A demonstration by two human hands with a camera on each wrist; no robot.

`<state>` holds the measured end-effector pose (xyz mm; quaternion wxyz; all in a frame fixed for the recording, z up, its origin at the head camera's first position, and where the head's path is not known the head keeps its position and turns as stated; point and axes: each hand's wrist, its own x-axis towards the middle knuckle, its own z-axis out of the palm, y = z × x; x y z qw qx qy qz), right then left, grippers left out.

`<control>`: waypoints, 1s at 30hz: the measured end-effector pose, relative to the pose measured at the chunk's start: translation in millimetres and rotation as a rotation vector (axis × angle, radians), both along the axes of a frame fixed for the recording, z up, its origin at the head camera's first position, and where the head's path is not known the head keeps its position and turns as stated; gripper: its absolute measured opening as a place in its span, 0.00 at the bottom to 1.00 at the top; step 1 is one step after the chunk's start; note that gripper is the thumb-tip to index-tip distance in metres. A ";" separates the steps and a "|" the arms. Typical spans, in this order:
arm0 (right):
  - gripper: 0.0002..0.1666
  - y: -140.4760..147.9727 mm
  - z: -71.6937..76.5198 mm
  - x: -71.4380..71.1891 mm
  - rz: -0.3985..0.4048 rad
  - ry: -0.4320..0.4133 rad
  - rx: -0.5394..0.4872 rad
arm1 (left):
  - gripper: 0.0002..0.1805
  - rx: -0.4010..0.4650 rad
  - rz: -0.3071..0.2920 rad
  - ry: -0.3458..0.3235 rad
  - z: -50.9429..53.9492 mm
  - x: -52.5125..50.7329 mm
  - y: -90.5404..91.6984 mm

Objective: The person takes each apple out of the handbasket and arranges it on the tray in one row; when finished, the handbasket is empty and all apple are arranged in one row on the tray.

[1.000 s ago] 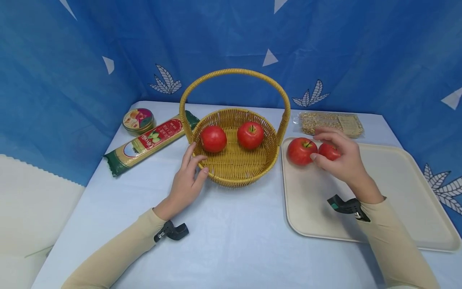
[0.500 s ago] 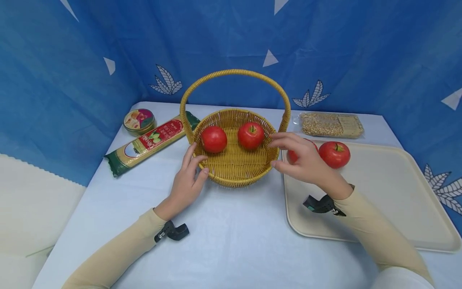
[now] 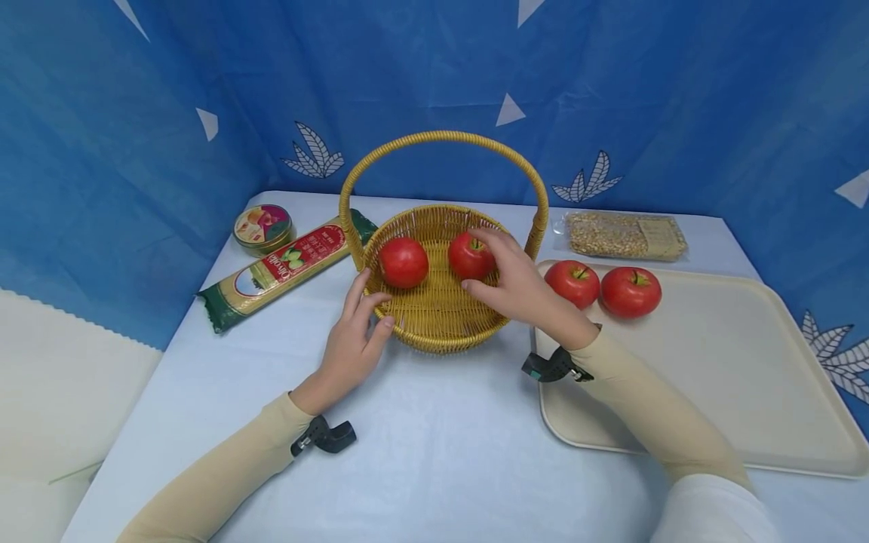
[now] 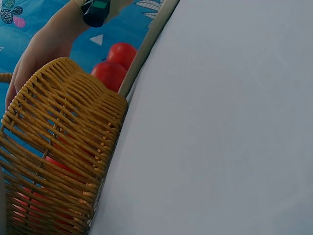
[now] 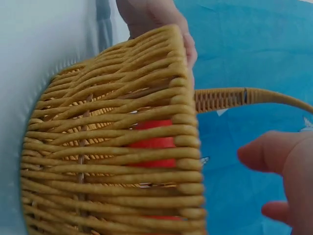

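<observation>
A yellow wicker basket [image 3: 444, 320] with a tall arched handle stands mid-table. Inside lie two red apples, the left apple [image 3: 403, 263] and the right apple [image 3: 468, 256]. At the basket's left side, my left hand [image 3: 351, 348] holds the rim, fingers over the edge and thumb at the outer wall. My right hand [image 3: 519, 286] reaches over the right rim, its fingers and thumb spread around the right apple. In the right wrist view, the thumb [image 5: 264, 154] shows apart from the basket wall, and the weave partly hides the apples.
On the right, a beige tray [image 3: 720, 362] carries two more red apples, one apple [image 3: 572, 283] beside another apple [image 3: 631, 292]. Behind it lies a clear bag of grain [image 3: 614, 234]. A pasta packet [image 3: 285, 268] and a round tin [image 3: 263, 226] lie left of the basket.
My right hand has moved left from the tray apples, over the basket's rim, to the right apple inside. My left hand has stayed at the rim.
</observation>
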<state>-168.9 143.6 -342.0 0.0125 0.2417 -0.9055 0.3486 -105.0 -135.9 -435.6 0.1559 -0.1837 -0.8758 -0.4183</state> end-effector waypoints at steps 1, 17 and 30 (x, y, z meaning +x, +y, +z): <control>0.46 -2.1 -1.3 -2.7 -0.015 -0.015 0.008 | 0.22 0.000 0.000 0.000 0.1 -0.1 0.2; 0.52 -22.8 -17.4 -36.2 -0.215 -0.199 0.136 | 0.23 -0.003 0.006 0.003 -0.9 -0.4 0.1; 0.36 -22.3 -19.3 -41.4 -0.206 -0.192 0.104 | 0.25 -0.002 0.004 0.012 -1.2 -0.7 -0.2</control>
